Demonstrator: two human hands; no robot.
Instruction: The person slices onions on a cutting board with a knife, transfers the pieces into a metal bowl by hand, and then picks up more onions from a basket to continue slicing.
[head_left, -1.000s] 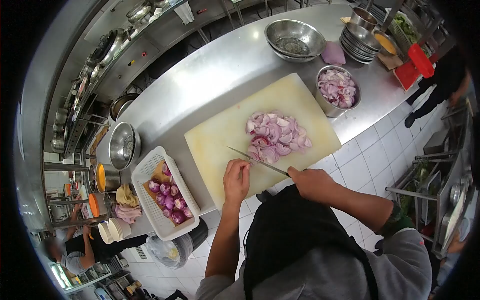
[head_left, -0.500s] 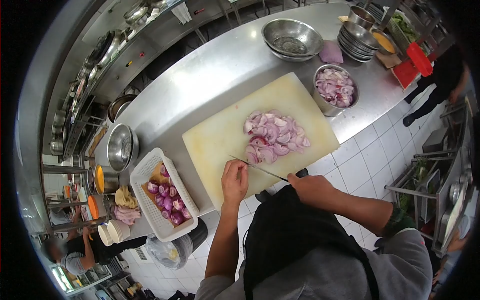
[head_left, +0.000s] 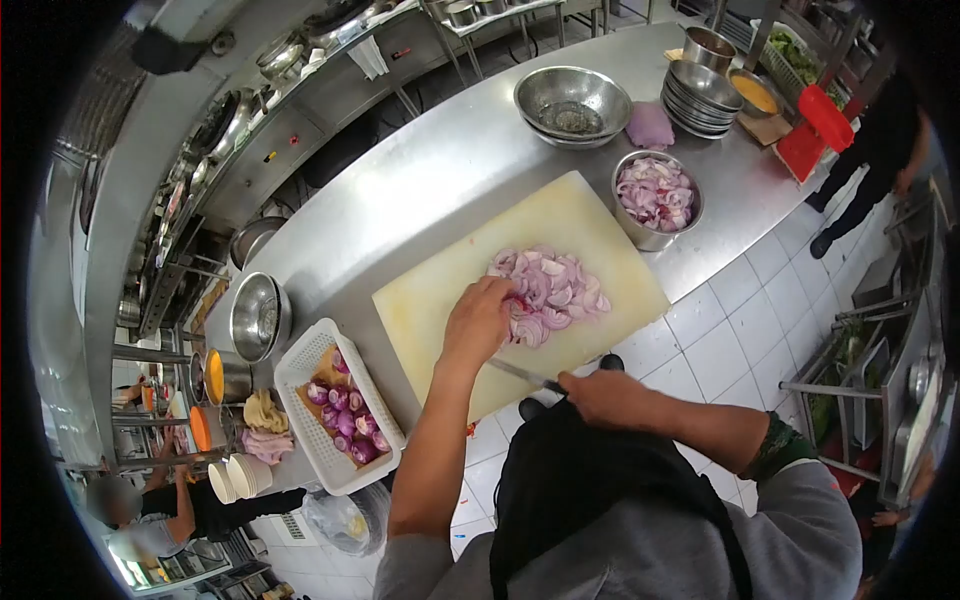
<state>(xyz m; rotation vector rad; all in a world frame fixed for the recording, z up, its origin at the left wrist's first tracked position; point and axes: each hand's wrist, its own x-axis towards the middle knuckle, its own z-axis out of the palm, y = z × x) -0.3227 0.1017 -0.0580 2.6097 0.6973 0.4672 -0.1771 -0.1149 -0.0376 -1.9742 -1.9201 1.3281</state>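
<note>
My right hand (head_left: 605, 398) is closed around the handle of a knife (head_left: 522, 374), whose blade points left over the front edge of the cutting board (head_left: 430, 300). My left hand (head_left: 480, 318) is at the left side of a pile of sliced onion (head_left: 550, 290) on the board. Its fingertips touch the slices; whether they grip any is hidden. A metal pot (head_left: 655, 237) full of sliced onion (head_left: 655, 192) stands at the board's right corner. Left of the board, a white basket (head_left: 290, 375) holds several purple onions (head_left: 345, 410).
Metal bowls (head_left: 572, 100) and a purple bundle (head_left: 650, 126) are at the back of the steel table (head_left: 340, 215). Stacked bowls (head_left: 700, 95) and a red object (head_left: 815, 130) stand farther right. Another person (head_left: 170, 500) is at lower left; someone's legs (head_left: 850, 200) show at right.
My left hand has moved from the knife blade up and right to the onion slices. The knife has shifted slightly down, still in my right hand. The camera view has shifted a little.
</note>
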